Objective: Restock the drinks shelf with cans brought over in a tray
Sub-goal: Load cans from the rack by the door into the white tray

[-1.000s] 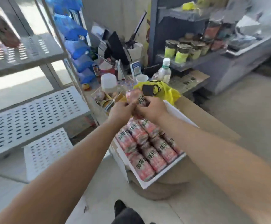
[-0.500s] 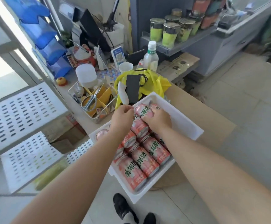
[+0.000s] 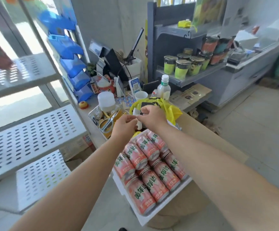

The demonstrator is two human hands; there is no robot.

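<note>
Above far end of tray (image 3: 152, 216), my left hand (image 3: 125, 125) and right hand (image 3: 152, 117) hover loosely curled, empty; next grip a can (image 3: 142, 195) for shelf (image 3: 27, 135)

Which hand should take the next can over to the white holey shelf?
Probably the left hand. The shelf stands on that side, while the right hand is farther from it. Both hover near the cans in the tray, and neither visibly holds one.

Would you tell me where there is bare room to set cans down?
The perforated middle shelf, left of the tray, is bare; so is the brown surface right of it. The counter behind, around the yellow bag, is crowded.
</note>
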